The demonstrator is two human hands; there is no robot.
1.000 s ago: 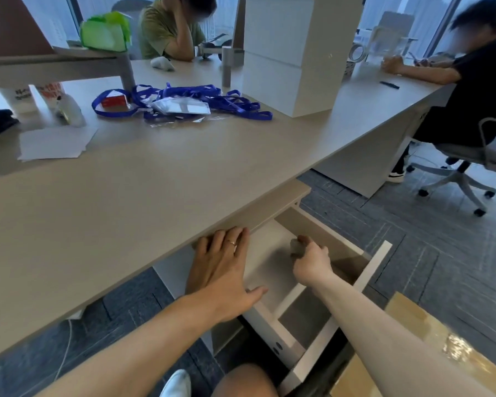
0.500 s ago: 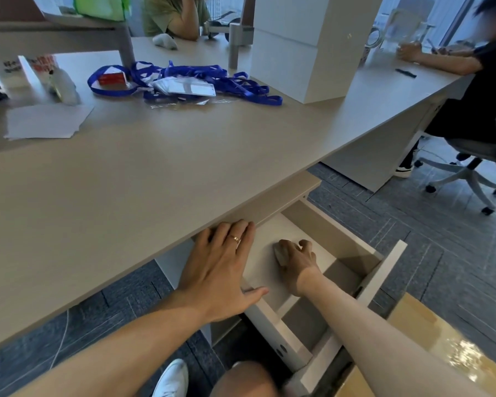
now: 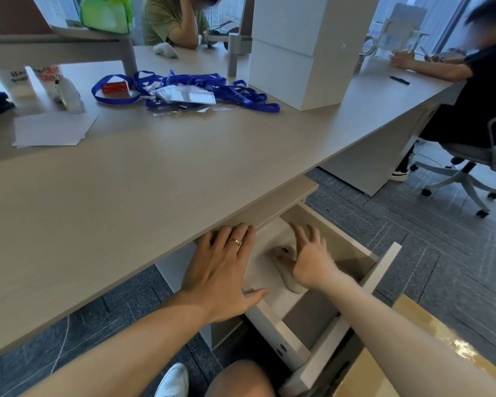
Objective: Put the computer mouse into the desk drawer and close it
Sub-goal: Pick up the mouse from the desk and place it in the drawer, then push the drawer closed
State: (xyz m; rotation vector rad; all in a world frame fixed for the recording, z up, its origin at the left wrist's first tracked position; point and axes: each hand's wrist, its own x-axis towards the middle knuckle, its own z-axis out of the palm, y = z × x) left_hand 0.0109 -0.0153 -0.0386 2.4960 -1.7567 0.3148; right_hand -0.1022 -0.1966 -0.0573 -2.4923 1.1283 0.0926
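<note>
- Computer mouse, pale beige and elongated, lies on the floor of the open desk drawer, directly beneath the right hand.
- Right-hand fingers are spread wide and lifted, gripping nothing; only the thumb side and heel of the palm sit over the mouse, and whether they touch it cannot be told.
- Left hand rests flat and open just beside it, with its fingertips at the counter edge, its thumb on the drawer's near-left rim, and a ring on one finger.
- The mouse's long axis runs from near the wearer towards the drawer's back, roughly along the way the drawer slides, so it lies below and slightly left of the right fingers. The right hand is nearer to it.
- Judgement: the placing looks done. What remains is pulling both hands clear and pushing the drawer front towards the counter. Fingers left over the rim risk being pinched.
- Hidden or unclear: the palm covers part of the mouse. The drawer's deeper end goes under the counter, out of sight. The drawer front is seen edge-on, so no handle can be made out.
- Further out, blue lanyards and loose paper lie on the counter, well away.
</note>
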